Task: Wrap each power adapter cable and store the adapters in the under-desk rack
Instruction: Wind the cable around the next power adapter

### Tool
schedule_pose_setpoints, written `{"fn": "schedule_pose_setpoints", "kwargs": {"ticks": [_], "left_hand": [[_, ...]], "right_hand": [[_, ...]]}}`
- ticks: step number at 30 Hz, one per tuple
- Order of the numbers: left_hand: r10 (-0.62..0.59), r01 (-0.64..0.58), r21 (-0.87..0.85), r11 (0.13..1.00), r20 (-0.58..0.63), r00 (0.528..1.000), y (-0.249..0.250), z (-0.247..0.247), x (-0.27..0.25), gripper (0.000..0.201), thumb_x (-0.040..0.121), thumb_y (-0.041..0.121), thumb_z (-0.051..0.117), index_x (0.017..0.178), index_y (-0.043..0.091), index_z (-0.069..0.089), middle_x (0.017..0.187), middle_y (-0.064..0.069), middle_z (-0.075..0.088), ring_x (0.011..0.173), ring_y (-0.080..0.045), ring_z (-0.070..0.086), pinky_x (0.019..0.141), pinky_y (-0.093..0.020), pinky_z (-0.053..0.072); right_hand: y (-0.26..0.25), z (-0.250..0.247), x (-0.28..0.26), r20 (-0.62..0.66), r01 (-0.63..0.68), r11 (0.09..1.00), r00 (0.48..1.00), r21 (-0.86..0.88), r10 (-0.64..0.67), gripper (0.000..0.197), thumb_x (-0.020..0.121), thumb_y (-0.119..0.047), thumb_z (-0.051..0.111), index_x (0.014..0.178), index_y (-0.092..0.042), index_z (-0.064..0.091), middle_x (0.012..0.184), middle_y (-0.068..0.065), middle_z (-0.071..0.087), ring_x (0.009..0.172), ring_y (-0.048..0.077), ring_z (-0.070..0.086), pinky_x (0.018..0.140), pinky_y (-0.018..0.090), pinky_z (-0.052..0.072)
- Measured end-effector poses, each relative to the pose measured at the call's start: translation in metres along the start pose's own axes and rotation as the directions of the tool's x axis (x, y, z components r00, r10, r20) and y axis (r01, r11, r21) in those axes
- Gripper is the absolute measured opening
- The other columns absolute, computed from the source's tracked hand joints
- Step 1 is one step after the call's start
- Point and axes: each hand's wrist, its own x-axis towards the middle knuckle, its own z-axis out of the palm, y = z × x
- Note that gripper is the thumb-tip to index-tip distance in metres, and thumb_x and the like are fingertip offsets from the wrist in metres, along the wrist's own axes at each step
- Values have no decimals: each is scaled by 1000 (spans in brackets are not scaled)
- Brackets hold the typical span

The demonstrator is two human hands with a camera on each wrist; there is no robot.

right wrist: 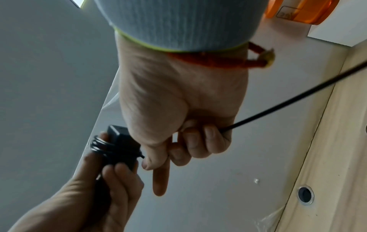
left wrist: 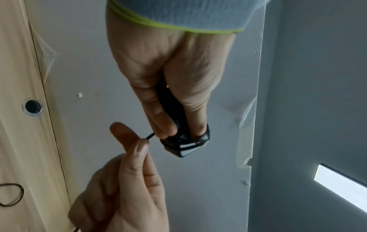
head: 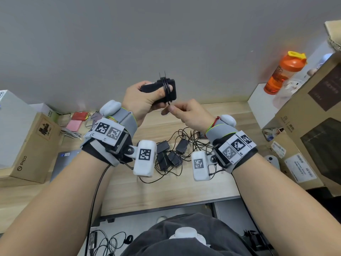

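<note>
Above the wooden worktop (head: pixel 166 191) I see my left hand (head: pixel 142 100) gripping a black adapter (head: pixel 170 89), right hand (head: pixel 186 113) fingers pinching its cable (right wrist: pixel 288 103).

Head cam down; wrist cams close, both hands.

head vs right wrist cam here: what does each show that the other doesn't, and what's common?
Only the head view shows the pile of black adapters with tangled cables on the wooden desk, the cardboard boxes at the sides and both wrist rigs.

Only the right wrist view shows the cable's free length trailing out of the right hand's curled fingers, and a round grommet hole in the desk.

Both show the left hand gripping a black adapter with cable turns round it, the right hand pinching the cable beside it, and the orange bottle.
</note>
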Motion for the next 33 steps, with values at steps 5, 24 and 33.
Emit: {"fn": "schedule_pose_setpoints", "kwargs": {"ticks": [5, 24, 33], "left_hand": [[30, -9, 156, 988, -133, 991, -7, -11, 11, 31, 70, 12, 87, 81, 6, 58, 86, -14, 62, 56, -18, 65, 57, -24, 57], [-101, 34, 412, 911, 143, 985, -18, -1, -4, 31, 67, 8, 88, 81, 6, 61, 76, -7, 65, 63, -21, 69, 57, -29, 58], [-57, 19, 168, 986, 222, 973, -8, 8, -12, 26, 69, 6, 81, 77, 7, 56, 73, -10, 60, 55, -20, 63, 51, -24, 53]], "right_hand": [[3, 0, 4, -21, 51, 999, 998, -8, -51, 22, 96, -33, 60, 93, -20, 78, 88, 9, 76, 83, 27, 66, 87, 35, 52], [-8, -47, 16, -228, 116, 992, 968, 46, -103, 16, 90, -22, 70, 81, -9, 72, 53, -7, 41, 54, 9, 30, 58, 27, 27], [15, -26, 18, -228, 66, 985, 973, 162, -28, 28, 99, -17, 56, 72, -11, 63, 47, -17, 43, 44, -1, 32, 47, 10, 26]]}}
